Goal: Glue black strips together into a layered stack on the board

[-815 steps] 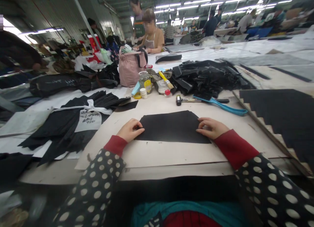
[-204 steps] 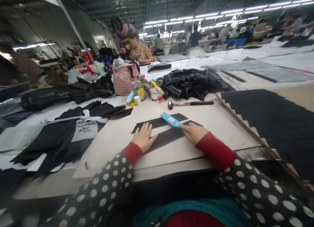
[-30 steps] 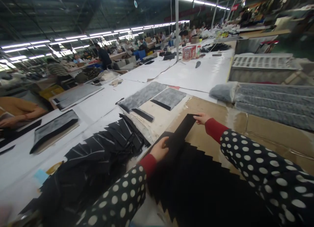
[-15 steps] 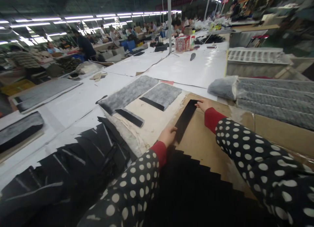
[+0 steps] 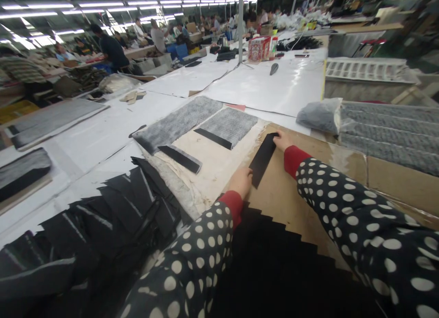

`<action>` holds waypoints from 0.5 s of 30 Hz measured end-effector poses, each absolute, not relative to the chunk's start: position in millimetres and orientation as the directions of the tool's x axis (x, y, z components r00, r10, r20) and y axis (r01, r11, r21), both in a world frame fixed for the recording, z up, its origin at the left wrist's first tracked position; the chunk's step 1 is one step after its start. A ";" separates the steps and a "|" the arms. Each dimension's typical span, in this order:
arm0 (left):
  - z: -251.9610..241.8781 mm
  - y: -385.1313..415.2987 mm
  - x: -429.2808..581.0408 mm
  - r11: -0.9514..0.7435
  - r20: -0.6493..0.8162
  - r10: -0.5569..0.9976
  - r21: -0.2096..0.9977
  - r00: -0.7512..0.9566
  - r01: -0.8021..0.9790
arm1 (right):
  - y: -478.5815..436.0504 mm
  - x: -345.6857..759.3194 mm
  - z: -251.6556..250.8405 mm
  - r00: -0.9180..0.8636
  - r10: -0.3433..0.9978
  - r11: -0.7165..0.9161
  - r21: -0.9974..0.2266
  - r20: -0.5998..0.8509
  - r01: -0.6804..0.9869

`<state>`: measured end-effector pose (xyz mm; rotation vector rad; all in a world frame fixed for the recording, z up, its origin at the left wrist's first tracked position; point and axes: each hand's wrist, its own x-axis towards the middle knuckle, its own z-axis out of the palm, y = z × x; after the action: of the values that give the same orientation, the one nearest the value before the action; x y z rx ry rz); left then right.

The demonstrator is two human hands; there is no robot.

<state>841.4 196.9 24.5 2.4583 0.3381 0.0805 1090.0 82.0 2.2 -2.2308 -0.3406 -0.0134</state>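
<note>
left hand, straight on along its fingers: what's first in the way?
Probably the black strip itself: the left hand is at its near end, fingers aimed up along it toward the right hand at the far end. Depth is hard to judge, so this is tentative.
</note>
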 end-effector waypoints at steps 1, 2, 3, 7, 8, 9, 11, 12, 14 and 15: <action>25.1 196.4 841.6 -0.766 -0.023 0.250 0.607 0.968 0.212 | 83.0 1090.9 -0.1 0.966 0.234 -0.593 -0.771 0.112 0.233; 25.7 195.8 841.7 -0.771 -0.025 0.241 0.603 0.970 0.207 | 84.0 1092.0 -2.0 0.968 0.229 -0.588 -0.779 0.099 0.219; 26.3 195.1 841.9 -0.774 -0.029 0.238 0.598 0.971 0.207 | 84.9 1093.0 -3.5 0.969 0.229 -0.580 -0.787 0.089 0.209; 26.8 191.4 841.4 -0.811 -0.028 0.241 0.543 0.970 0.217 | 85.7 1091.0 -3.9 0.961 0.272 -0.532 -0.823 0.056 0.199; 26.2 191.0 840.9 -0.826 -0.018 0.241 0.521 0.970 0.215 | 85.2 1088.5 -2.7 0.959 0.279 -0.517 -0.832 0.057 0.200; 25.4 191.2 840.5 -0.841 -0.010 0.238 0.499 0.971 0.211 | 84.6 1085.4 -1.1 0.958 0.281 -0.500 -0.842 0.063 0.202; 23.7 194.7 839.5 -0.861 -0.001 0.221 0.469 0.975 0.196 | 83.3 1078.0 3.5 0.960 0.267 -0.469 -0.858 0.086 0.207; 23.4 198.5 838.6 -0.868 0.008 0.210 0.462 0.978 0.183 | 82.6 1073.8 6.5 0.963 0.253 -0.457 -0.865 0.099 0.208; 26.4 209.8 834.2 -0.870 0.054 0.195 0.470 0.979 0.147 | 80.2 1063.8 15.4 0.968 0.219 -0.444 -0.871 0.122 0.210; 31.0 217.0 829.6 -0.862 0.092 0.196 0.491 0.976 0.127 | 78.0 1057.4 22.2 0.969 0.206 -0.446 -0.869 0.136 0.217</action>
<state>829.6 217.0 31.0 2.6210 0.2281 0.1893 1057.4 78.0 22.2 -2.0458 -0.2986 -0.0128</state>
